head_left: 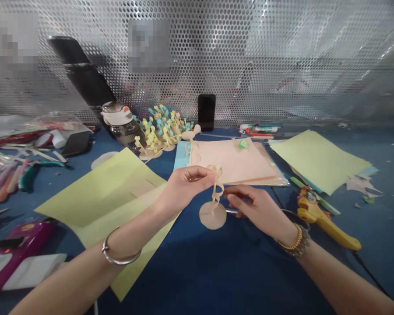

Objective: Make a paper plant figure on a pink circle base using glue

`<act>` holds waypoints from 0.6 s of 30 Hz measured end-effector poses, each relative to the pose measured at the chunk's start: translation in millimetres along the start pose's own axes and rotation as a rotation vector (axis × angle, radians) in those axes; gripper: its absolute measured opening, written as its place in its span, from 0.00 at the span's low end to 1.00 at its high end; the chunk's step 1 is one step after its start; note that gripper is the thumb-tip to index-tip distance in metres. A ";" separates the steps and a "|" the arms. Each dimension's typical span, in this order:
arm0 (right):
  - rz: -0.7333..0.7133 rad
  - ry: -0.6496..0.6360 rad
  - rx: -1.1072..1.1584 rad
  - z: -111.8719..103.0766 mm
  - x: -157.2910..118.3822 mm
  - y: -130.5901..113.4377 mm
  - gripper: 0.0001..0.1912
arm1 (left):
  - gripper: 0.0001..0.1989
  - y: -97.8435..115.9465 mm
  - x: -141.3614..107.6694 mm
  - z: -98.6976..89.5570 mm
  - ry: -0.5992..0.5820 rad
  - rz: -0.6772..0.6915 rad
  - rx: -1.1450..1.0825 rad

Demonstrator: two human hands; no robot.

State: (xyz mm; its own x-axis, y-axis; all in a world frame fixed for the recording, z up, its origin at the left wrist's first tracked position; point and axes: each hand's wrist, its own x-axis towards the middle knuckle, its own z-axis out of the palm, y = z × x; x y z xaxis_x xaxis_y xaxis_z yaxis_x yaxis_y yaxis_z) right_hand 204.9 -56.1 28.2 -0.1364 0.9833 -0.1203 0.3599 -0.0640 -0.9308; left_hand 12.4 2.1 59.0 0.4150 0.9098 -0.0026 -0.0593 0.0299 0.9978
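Observation:
Between the thumb and index finger of my left hand (192,183) is the top of a small paper piece (217,192), made of a yellow strip with a pale pink spiral round it. A round pale disc (212,215) sits at its lower end. My right hand (251,205) is just right of the spiral, its fingers curled, with a thin metal tool (231,211) under them, partly hidden. Behind the hands lies a stack of pink sheets (230,157). A yellow sheet (118,197) spreads under my left forearm.
Small yellow and blue paper figures (164,127) stand behind, beside a jar (123,124) and a phone (206,112). A yellow glue gun (328,223) and more sheets (321,157) lie right; pens (11,177) and a purple device (22,249) lie left.

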 end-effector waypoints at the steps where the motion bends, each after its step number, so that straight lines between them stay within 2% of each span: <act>1: -0.063 0.079 -0.052 -0.5 -1.5 -1.8 0.13 | 0.07 -0.2 -0.4 1.0 0.011 0.003 -0.007; 3: -0.184 0.185 -0.117 1.4 -4.8 -5.1 0.11 | 0.07 -0.5 -2.5 4.1 0.024 0.012 0.003; 6: -0.262 0.185 -0.089 9.1 -8.8 -8.4 0.10 | 0.06 -2.3 -8.0 10.7 0.015 0.020 0.036; 11: -0.242 0.154 -0.053 18.2 -10.7 -9.7 0.06 | 0.06 -8.5 -16.0 19.2 -0.052 0.029 0.033; 18: -0.219 0.115 0.037 14.3 -9.3 -10.0 0.01 | 0.10 -8.4 -16.2 18.3 -0.073 0.045 0.044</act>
State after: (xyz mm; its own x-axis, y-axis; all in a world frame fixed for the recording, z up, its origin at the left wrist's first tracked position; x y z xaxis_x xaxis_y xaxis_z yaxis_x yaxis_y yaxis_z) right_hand 189.4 -67.0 33.7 -0.1008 0.9872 0.1240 0.2986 0.1489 -0.9427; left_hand 22.7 -20.5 51.9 0.4781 0.8771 0.0457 -0.0400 -0.0303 0.9987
